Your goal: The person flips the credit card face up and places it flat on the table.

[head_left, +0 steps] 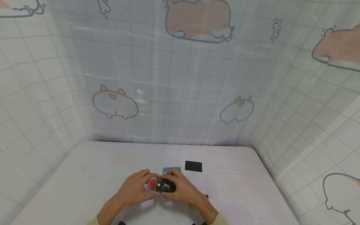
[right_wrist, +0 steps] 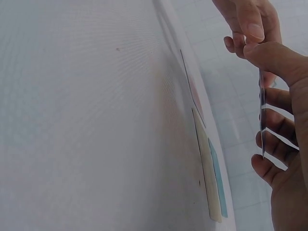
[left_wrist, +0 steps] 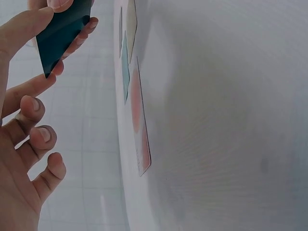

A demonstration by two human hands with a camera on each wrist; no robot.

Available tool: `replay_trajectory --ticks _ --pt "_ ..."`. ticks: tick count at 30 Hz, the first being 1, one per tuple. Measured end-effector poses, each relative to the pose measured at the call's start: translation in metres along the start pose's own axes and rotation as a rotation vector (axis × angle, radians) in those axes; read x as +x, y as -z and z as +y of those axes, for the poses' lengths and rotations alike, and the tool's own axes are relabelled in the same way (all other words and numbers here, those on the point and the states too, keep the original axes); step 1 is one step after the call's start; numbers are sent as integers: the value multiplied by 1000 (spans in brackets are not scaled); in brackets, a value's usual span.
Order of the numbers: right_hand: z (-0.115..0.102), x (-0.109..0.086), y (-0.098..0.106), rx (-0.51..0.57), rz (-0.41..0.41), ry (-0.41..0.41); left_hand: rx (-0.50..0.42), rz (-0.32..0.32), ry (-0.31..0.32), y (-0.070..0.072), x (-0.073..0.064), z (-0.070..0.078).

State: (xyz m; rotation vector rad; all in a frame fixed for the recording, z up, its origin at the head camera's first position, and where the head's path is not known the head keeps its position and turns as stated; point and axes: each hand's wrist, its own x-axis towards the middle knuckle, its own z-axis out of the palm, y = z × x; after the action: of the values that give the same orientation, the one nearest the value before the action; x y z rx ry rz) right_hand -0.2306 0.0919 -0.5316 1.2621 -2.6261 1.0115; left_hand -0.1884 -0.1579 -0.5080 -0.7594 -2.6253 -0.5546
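Observation:
A black card (head_left: 166, 185) with "Vip" printed on it is held up above the table between both hands. My left hand (head_left: 137, 187) pinches its left end between thumb and index finger; in the left wrist view the other fingers curl loosely, away from the card. My right hand (head_left: 181, 187) grips the right end, with the thumb on one edge and several fingertips along the other in the right wrist view. Behind the hands lies a red and pink card (head_left: 152, 183), partly covered. A blue card (head_left: 171, 170) lies just past the right fingers.
A plain black card (head_left: 193, 166) lies flat farther back. Under the right wrist a yellow card (head_left: 192, 206) is mostly hidden. The pale table (head_left: 107, 168) ends at a curtain (head_left: 174, 93) with grid lines and cartoon dogs, which encloses the back and sides.

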Motion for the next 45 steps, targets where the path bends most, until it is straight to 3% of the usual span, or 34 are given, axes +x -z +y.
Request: replay_trajectory --ticks 21,29,39,45 --pt "1 -1 4 -13 -75 -40 64 -69 22 3 -3 -3" --pt "1 -1 8 -17 -106 -45 53 -144 76 3 -3 -5" --pt "4 -1 12 -9 -148 -80 47 -175 78 4 -4 -6" --pt "7 -1 8 -6 -193 -87 32 -290 137 6 -3 -5"
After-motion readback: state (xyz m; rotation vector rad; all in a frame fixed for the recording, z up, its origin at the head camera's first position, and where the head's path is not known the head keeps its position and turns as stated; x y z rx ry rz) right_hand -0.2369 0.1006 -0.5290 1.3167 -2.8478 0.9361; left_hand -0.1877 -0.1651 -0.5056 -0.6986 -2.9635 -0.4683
